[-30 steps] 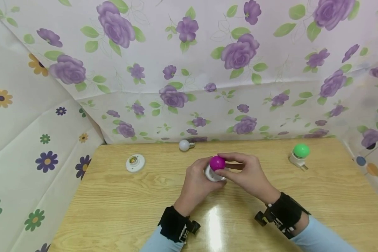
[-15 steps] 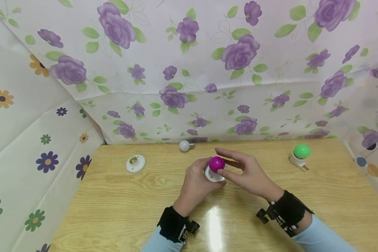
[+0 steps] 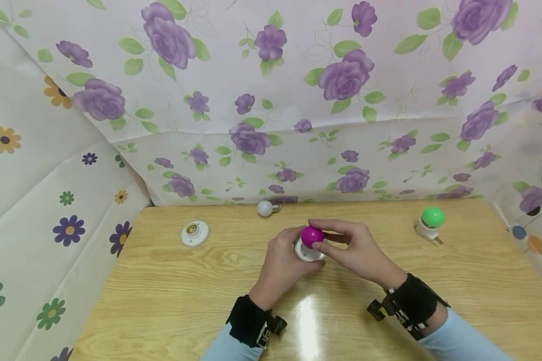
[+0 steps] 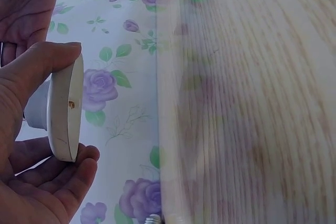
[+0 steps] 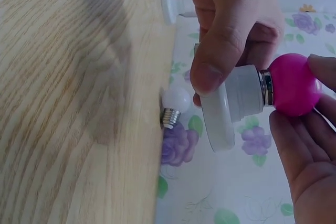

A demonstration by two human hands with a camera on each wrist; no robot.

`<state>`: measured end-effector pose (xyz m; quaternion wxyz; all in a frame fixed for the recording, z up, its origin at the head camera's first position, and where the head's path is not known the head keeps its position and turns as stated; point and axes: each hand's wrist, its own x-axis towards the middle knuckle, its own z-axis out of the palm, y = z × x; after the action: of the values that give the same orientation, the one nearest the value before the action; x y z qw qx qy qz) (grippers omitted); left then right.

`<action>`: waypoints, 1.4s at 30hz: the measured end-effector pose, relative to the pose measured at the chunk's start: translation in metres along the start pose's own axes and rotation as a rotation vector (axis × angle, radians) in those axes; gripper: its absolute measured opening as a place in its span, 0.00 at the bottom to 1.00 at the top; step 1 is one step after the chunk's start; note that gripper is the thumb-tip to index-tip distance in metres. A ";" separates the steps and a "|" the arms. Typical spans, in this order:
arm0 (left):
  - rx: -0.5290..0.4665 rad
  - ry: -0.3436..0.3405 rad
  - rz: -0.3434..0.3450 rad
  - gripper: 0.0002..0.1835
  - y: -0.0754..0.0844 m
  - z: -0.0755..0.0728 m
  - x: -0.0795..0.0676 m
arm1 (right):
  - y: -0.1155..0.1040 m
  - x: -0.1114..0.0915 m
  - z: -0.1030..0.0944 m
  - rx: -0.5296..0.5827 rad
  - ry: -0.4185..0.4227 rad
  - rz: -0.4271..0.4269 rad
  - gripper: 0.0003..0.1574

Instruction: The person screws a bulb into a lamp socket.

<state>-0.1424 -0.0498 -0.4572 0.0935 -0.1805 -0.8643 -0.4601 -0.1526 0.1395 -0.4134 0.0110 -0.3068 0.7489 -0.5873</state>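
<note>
My left hand (image 3: 283, 260) grips a round white lamp holder (image 5: 218, 114) by its base, thumb on one side and fingers on the other, raised off the table. A magenta light bulb (image 5: 296, 85) sits in the holder's socket, with a band of its metal screw cap showing between globe and socket in the right wrist view. My right hand (image 3: 354, 250) pinches the bulb's globe between thumb and fingers. In the left wrist view the holder's flat underside (image 4: 75, 108) shows edge-on, and the bulb is hidden behind the hand.
A second white lamp holder (image 3: 195, 233), with an open socket, lies on the wooden table (image 3: 162, 301) at the left. A white bulb (image 3: 265, 208) lies on its side near the back edge. At the right stands a green bulb (image 3: 432, 217) in a white plug-in socket (image 3: 426, 231).
The right fingers loosened from the magenta bulb and spread half a second ago, then closed on its globe again. The left hand with the lamp holder has hardly moved.
</note>
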 end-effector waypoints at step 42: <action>-0.004 0.004 0.008 0.35 -0.001 0.003 0.001 | 0.008 -0.004 0.001 -0.044 0.079 -0.004 0.26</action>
<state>-0.1435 -0.0482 -0.4596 0.0969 -0.1832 -0.8625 -0.4617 -0.1527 0.1415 -0.4217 -0.0265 -0.2849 0.7610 -0.5823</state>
